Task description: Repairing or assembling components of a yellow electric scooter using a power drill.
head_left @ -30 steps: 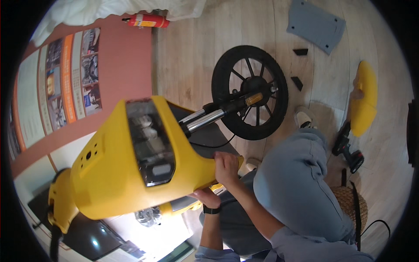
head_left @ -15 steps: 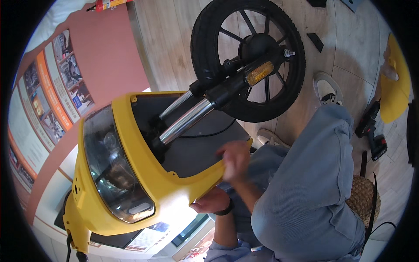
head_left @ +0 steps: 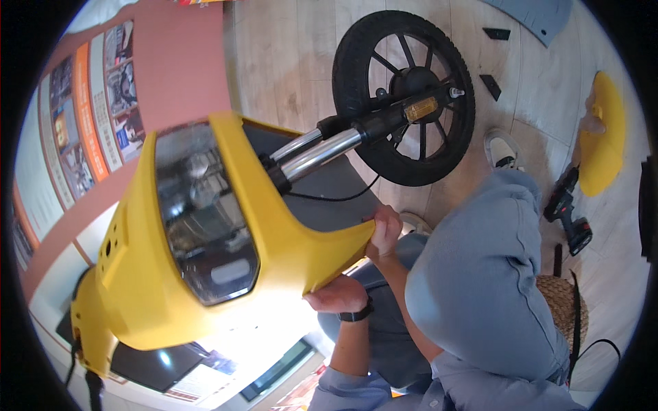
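Note:
A big yellow scooter front fairing (head_left: 288,246) with a clear headlight (head_left: 202,219) fills the left half of the view. My right hand (head_left: 385,229) grips its right-hand tip, fingers curled over the edge. Below that tip my left hand (head_left: 337,296), with a dark wrist band, presses against the fairing's underside. Behind the fairing the chrome fork (head_left: 322,152) runs down to the black spoked front wheel (head_left: 404,96) on the wooden floor. A thin black cable (head_left: 336,198) hangs from the fork.
My knee in blue jeans (head_left: 480,274) rises at the right above a white shoe (head_left: 504,152). A cordless drill (head_left: 567,214), a yellow panel (head_left: 603,133), a grey panel (head_left: 538,14) and small black parts (head_left: 490,85) lie on the floor. A woven seat (head_left: 558,301) is lower right. A red wall with posters (head_left: 89,116) stands left.
The fairing has swung so its headlight faces me more squarely and sits lower in view. My right hand has moved from the panel's inner side to its tip.

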`<move>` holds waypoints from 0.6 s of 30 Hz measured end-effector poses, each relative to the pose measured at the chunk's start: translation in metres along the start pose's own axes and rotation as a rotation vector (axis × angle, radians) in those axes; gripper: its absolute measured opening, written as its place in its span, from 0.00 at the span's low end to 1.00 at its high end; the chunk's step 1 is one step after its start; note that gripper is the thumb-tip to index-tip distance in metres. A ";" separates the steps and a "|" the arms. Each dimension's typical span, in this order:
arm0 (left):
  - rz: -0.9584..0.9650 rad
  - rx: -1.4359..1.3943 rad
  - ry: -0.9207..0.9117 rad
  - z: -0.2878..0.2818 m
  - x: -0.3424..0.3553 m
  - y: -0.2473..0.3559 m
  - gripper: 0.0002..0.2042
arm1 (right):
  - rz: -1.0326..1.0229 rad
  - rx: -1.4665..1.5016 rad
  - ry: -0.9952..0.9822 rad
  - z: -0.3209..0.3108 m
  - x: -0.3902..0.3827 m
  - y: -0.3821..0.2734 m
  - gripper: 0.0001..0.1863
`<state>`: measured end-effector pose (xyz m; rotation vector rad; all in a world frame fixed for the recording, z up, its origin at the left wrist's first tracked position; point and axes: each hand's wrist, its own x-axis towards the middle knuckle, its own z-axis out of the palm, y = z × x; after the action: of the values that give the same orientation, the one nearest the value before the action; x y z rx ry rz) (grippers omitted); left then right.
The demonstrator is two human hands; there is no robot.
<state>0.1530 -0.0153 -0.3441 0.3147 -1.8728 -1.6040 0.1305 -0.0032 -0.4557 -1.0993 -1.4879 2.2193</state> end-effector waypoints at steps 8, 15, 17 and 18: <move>0.052 0.180 0.049 0.028 0.007 0.005 0.27 | 0.121 -0.072 -0.052 0.004 -0.004 0.014 0.20; -0.252 0.090 -0.285 0.030 0.025 0.061 0.29 | 0.162 -0.277 -0.313 -0.016 0.013 0.008 0.18; -0.295 0.176 -0.399 0.025 0.026 0.072 0.30 | 0.182 -0.590 -0.602 -0.020 0.029 0.028 0.15; -0.297 0.246 -0.397 0.020 0.028 0.077 0.31 | 0.195 -0.582 -0.600 -0.017 0.026 0.050 0.15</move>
<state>0.1364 0.0018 -0.2636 0.4203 -2.4305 -1.7239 0.1349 0.0012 -0.5143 -0.7502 -2.4864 2.4499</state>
